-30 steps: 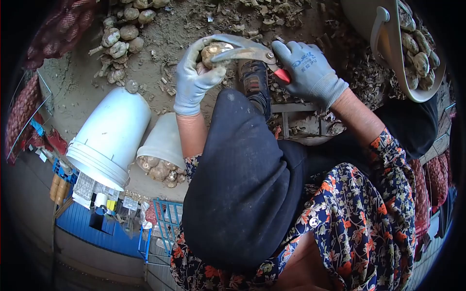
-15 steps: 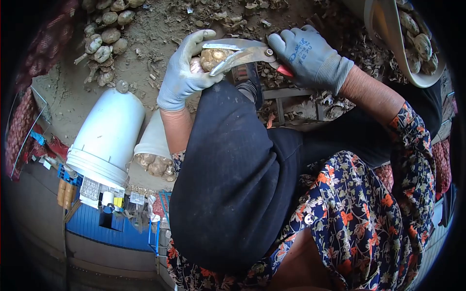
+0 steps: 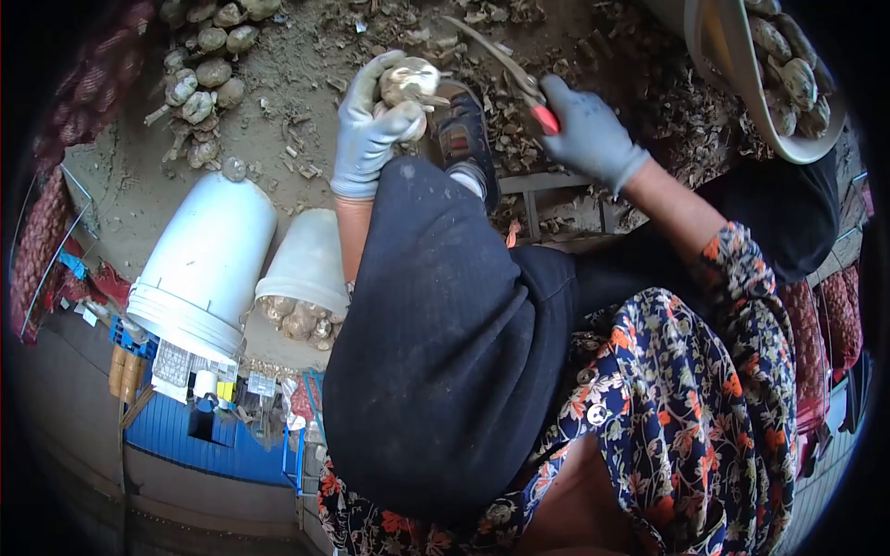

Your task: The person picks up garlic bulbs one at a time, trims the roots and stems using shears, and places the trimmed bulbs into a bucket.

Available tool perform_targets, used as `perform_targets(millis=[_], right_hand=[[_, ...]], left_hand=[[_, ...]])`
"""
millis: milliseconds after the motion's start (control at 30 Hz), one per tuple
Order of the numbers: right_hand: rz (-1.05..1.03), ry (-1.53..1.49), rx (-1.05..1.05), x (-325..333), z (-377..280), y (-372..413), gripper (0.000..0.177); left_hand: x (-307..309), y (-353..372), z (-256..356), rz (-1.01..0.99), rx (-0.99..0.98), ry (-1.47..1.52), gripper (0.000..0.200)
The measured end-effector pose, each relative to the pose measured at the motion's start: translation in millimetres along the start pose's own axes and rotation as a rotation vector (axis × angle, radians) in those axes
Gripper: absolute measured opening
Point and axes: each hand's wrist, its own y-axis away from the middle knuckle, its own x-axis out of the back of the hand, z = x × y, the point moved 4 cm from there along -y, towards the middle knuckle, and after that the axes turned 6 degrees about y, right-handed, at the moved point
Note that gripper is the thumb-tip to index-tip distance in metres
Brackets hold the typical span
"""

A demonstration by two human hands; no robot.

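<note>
In a grey-white knitted glove, my left hand (image 3: pixel 364 134) is closed around a garlic bulb (image 3: pixel 406 79) with a short stem stub, held above my raised knee. Part of a second pale bulb seems to show below it, mostly covered by my thumb. My right hand (image 3: pixel 589 134), in a grey coated glove, grips a pair of shears (image 3: pixel 505 63) with red on the handle. The blades point up and to the left, apart from the garlic, and look nearly together. My glove hides most of the handles.
Garlic bulbs (image 3: pixel 213 72) lie piled on the dirt floor at upper left. A large white bucket (image 3: pixel 209 250) and a smaller bucket (image 3: pixel 306 246) with garlic stand at left. Another tub (image 3: pixel 807 148) of garlic is at upper right. Dry scraps (image 3: pixel 640 79) litter the ground near my shoe (image 3: pixel 464 139).
The shears have come away from the garlic, moving right, and their blades have closed. My left hand has shifted slightly right and turned the bulb.
</note>
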Motion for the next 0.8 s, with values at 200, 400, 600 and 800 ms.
perform_targets(millis=[200, 400, 600, 800], right_hand=[[-0.035, -0.168, -0.083, -11.3, -7.9, 51.7, 0.038], [-0.037, -0.398, -0.054, -30.3, -37.8, 34.1, 0.049], [-0.023, -0.585, -0.054, -27.2, -49.9, 22.4, 0.043], [0.035, -1.005, -0.260, -43.5, -18.4, 30.8, 0.027]], left_hand=[[-28.6, -5.7, -4.0, 0.094, -0.280, 0.510, 0.053], [-35.7, -9.1, -10.3, 0.137, -0.262, 0.542, 0.052], [-43.5, -12.8, -9.6, 0.135, -0.215, 0.520, 0.051], [-82.5, -34.5, 42.5, -0.030, -0.422, 0.324, 0.054]])
